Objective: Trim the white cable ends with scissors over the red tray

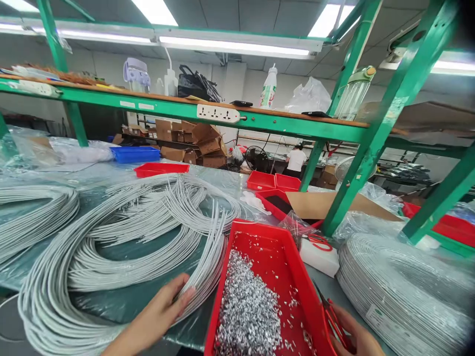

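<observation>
The left hand [166, 306] is placed at the near side of a grey-white cable bundle [208, 272], left of a red tray [302, 277]. Its fingers are bent against the strands; whether they are fully closed around them cannot be told. Red-handled pliers [331, 316] are gripped in the curled fingers of the right hand [352, 331], just beside the tray's right wall, apart from the cable.

The handling is judged to be under way, with much material left. Small silvery metal pieces [248, 306] are heaped along the tray's left side, and others are scattered across its floor. Further cable is laid in a large coil [52, 277] and in another coil [40, 222] at far left. A film-wrapped coil [401, 287] at right is judged unopened. Loose cable ends are pointed upward near the tray; whether any metal piece is fitted to them cannot be made out. No finished count can be established.
</observation>
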Demonstrator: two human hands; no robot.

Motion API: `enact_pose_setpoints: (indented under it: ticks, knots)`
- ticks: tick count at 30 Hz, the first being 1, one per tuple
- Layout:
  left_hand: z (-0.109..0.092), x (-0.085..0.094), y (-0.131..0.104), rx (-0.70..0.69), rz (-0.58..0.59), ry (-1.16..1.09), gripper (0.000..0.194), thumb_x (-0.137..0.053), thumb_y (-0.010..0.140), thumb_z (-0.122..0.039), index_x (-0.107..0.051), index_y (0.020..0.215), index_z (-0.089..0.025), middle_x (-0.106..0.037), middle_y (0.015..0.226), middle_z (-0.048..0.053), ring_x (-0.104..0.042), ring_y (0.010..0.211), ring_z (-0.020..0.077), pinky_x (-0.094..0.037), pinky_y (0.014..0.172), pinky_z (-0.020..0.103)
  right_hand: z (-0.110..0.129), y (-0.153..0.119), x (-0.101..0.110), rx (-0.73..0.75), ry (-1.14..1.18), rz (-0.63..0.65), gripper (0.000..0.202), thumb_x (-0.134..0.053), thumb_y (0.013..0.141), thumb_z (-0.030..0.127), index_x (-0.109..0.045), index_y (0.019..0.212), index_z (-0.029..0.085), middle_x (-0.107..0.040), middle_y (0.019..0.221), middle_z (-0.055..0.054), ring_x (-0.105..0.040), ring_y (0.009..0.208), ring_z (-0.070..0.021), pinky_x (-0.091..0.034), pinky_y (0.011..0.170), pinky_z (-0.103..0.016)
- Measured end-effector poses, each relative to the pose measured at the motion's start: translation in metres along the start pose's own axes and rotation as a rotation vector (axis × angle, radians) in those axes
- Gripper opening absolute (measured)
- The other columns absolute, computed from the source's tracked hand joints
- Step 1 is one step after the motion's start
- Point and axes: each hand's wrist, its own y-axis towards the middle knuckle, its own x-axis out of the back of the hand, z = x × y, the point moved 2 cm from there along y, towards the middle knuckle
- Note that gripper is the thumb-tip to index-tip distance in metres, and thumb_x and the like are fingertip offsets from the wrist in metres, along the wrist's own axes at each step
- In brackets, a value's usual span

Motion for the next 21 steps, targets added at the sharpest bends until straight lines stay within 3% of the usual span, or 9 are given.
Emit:
enact_pose_setpoints:
  ticks: [2,4,7,9,12,14,18,21]
  knots:
    - [-0.021,-0.006,0.000,0.025,0.089,-0.141,0.032,-0.046,0.081,-0.049,-0.053,0.090,-0.019,-0.057,0.077,0.001,-0.050,0.058,0.0110,-0.041,0.050,0.019,0.001,0.003,0.000,0.012,0.012,0.011,0.052,-0.055,0.066,0.037,-0.057,0.109,0.008,-0.063,0.111,-0.015,-0.058,0.101,-0.0280,-0.051,0.079,-0.027]
    - [-0.051,-0.020,0.001,-0.091,0.302,-0.197,0.030,-0.040,0.086,-0.045,-0.051,0.082,-0.018,-0.050,0.062,-0.003,-0.039,0.045,0.0069,-0.031,0.041,0.017,0.003,0.003,0.000,0.006,0.003,-0.024,0.051,-0.056,0.066,0.037,-0.057,0.108,0.009,-0.064,0.110,-0.015,-0.060,0.098,-0.0287,-0.052,0.075,-0.028]
    - [-0.097,-0.042,0.002,-0.239,0.493,-0.319,0.027,-0.036,0.089,-0.039,-0.051,0.086,-0.017,-0.042,0.054,-0.006,-0.034,0.041,0.0055,-0.029,0.041,0.017,0.015,-0.007,0.003,-0.086,-0.018,-0.208,0.048,-0.057,0.067,0.043,-0.058,0.103,0.011,-0.066,0.104,-0.016,-0.066,0.077,-0.0286,-0.053,0.059,-0.030]
    - [-0.115,-0.057,0.000,-0.266,0.592,-0.419,0.028,-0.040,0.087,-0.040,-0.053,0.085,-0.015,-0.045,0.056,-0.005,-0.037,0.042,0.0051,-0.031,0.043,0.018,0.030,-0.020,0.007,-0.118,0.078,-0.348,0.048,-0.055,0.072,0.046,-0.055,0.104,0.011,-0.067,0.094,-0.015,-0.063,0.058,-0.0222,-0.050,0.047,-0.028]
    - [-0.118,-0.074,-0.009,-0.146,0.669,-0.654,0.030,-0.055,0.079,-0.043,-0.054,0.084,-0.013,-0.048,0.063,-0.002,-0.037,0.040,0.0029,-0.027,0.039,0.017,0.057,-0.044,0.011,-0.069,0.296,-0.417,0.045,-0.053,0.078,0.046,-0.051,0.108,0.013,-0.061,0.066,-0.003,-0.046,0.040,-0.0130,-0.039,0.035,-0.023]
    - [-0.110,-0.082,-0.018,0.002,0.668,-0.784,0.031,-0.062,0.074,-0.042,-0.053,0.082,-0.013,-0.045,0.057,-0.005,-0.031,0.036,0.0016,-0.021,0.034,0.016,0.071,-0.060,0.009,-0.040,0.365,-0.364,0.037,-0.053,0.081,0.044,-0.052,0.106,0.016,-0.056,0.058,0.001,-0.051,0.047,-0.0157,-0.042,0.041,-0.023]
    - [-0.095,-0.096,-0.031,0.175,0.660,-0.834,0.031,-0.069,0.069,-0.037,-0.047,0.071,-0.015,-0.034,0.043,-0.011,-0.023,0.034,0.0010,-0.017,0.032,0.013,0.090,-0.085,-0.002,0.025,0.403,-0.178,0.029,-0.049,0.085,0.041,-0.052,0.103,0.019,-0.062,0.066,-0.003,-0.060,0.072,-0.0223,-0.048,0.069,-0.031]
    - [-0.090,-0.101,-0.030,0.194,0.637,-0.801,0.031,-0.071,0.066,-0.033,-0.045,0.065,-0.015,-0.036,0.045,-0.011,-0.025,0.035,0.0003,-0.020,0.032,0.012,0.100,-0.095,-0.008,-0.020,0.446,-0.096,0.027,-0.046,0.087,0.039,-0.045,0.109,0.023,-0.061,0.066,-0.001,-0.058,0.060,-0.0183,-0.049,0.057,-0.027]
